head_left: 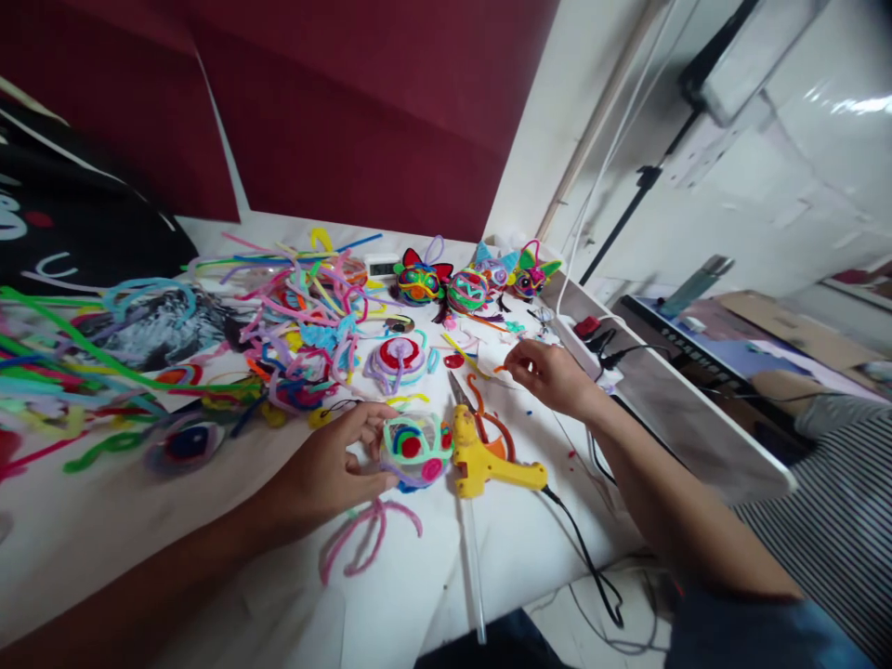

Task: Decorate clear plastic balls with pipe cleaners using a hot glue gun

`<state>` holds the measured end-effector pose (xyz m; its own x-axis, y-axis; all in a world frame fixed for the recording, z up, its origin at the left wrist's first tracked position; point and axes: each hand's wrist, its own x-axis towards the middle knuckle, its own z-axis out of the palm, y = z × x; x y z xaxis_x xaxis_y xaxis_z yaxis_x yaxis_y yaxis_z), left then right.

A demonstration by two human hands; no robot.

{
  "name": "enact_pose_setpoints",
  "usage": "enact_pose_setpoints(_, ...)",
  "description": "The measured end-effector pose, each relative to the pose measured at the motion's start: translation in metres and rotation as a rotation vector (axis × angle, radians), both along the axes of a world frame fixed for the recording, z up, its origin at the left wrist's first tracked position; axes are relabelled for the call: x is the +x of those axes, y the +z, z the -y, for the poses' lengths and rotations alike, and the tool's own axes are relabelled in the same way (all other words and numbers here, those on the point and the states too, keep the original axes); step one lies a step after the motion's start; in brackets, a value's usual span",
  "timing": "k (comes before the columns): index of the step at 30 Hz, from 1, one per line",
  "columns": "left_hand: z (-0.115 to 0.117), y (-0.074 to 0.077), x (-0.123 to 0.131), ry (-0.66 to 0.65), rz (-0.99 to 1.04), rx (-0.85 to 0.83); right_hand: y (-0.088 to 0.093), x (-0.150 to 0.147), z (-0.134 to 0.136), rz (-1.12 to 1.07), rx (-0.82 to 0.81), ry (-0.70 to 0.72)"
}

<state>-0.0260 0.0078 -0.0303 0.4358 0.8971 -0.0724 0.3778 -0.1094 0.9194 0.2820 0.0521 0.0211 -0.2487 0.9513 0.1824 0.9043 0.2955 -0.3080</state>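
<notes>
My left hand [352, 457] grips a round ornament [416, 448] from its left side; it is wound with pale green, blue, red and pink pipe cleaner. My right hand [544, 373] is pinched on a small orange piece [500, 369] above a white scrap. Between the hands lies a yellow glue gun [488, 467] with a clear glue stick [472, 567] out of its back. Beside it are scissors with orange handles [498, 435]. Pink pipe cleaners [373, 541] lie below the ornament.
A large pile of pipe cleaners [307, 325] spreads over the left side. Finished ornaments [418, 282] stand at the back. A power strip [609, 376] and a black cord [582, 544] are at the right. A person in a striped top [829, 511] is at the far right.
</notes>
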Motion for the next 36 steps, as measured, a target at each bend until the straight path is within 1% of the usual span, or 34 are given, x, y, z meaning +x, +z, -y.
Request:
enact_pose_setpoints(2, -0.002, -0.002, -0.002, -0.002, -0.008, -0.013, -0.012, 0.010, -0.006, 0.042, -0.024, -0.046)
enact_pose_setpoints(5, -0.006, -0.006, -0.005, -0.011, -0.009, -0.030, -0.023, 0.012, -0.011, 0.076, -0.057, -0.049)
enact_pose_setpoints(11, -0.012, -0.014, -0.010, -0.028, -0.033, -0.022, -0.027, -0.011, -0.017, 0.084, -0.137, -0.005)
enact_pose_setpoints(15, -0.014, -0.015, -0.012, -0.029, -0.060, -0.040, -0.033, -0.027, -0.024, 0.083, -0.240, -0.036)
enact_pose_setpoints(18, -0.015, -0.015, -0.010, -0.018, -0.041, -0.041, -0.035, -0.032, -0.028, 0.036, -0.292, -0.069)
enact_pose_setpoints(22, -0.015, -0.014, -0.009, -0.014, -0.007, 0.005, -0.030, -0.030, -0.030, -0.141, -0.304, -0.077)
enact_pose_setpoints(26, -0.016, -0.015, -0.012, -0.043, -0.029, 0.119, -0.021, -0.026, -0.027, -0.428, -0.338, -0.035)
enact_pose_setpoints(28, -0.016, -0.016, -0.015, -0.031, -0.106, 0.221, -0.017, -0.027, -0.022, -0.584, -0.373, 0.003)
enact_pose_setpoints(31, -0.017, -0.014, -0.017, 0.015, -0.234, 0.442, -0.011, -0.034, -0.013, -0.768, -0.392, 0.063)
enact_pose_setpoints(33, -0.015, -0.006, -0.016, 0.034, -0.284, 0.555, -0.005, -0.040, -0.005, -0.880, -0.408, 0.101)
enact_pose_setpoints(34, -0.013, 0.000, -0.014, 0.039, -0.293, 0.579, -0.003, -0.043, 0.000, -0.949, -0.427, 0.122)
enact_pose_setpoints(36, -0.007, 0.017, -0.008, 0.075, -0.254, 0.561, 0.004, -0.052, 0.009, -1.102, -0.478, 0.175)
